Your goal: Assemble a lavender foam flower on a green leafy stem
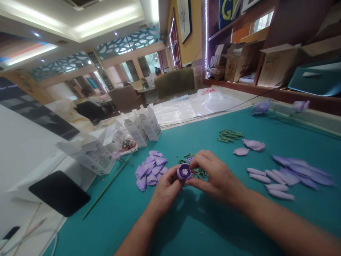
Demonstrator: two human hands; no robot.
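A small purple artificial flower [184, 172] with a pale centre is held up over the green mat, its open cup facing me. My left hand [166, 188] is closed on its left side between thumb and fingers. My right hand [210, 174] pinches at its right rim, thumb below and fingers above. Just behind the hands lies a small heap of green pieces [200, 173], partly hidden by my right hand. To the left is a pile of lilac petals [150, 169]. On the right are rolled pale petals [274, 177] and long purple petals [306, 170].
Green stem pieces [229, 136] and oval pale petals [253, 145] lie farther back on the mat [128, 220]. A long green stem [106, 188] lies at left beside white cartons [135, 128] and a black tablet-like panel [60, 193]. Finished-looking flowers [261, 107] rest at the far right.
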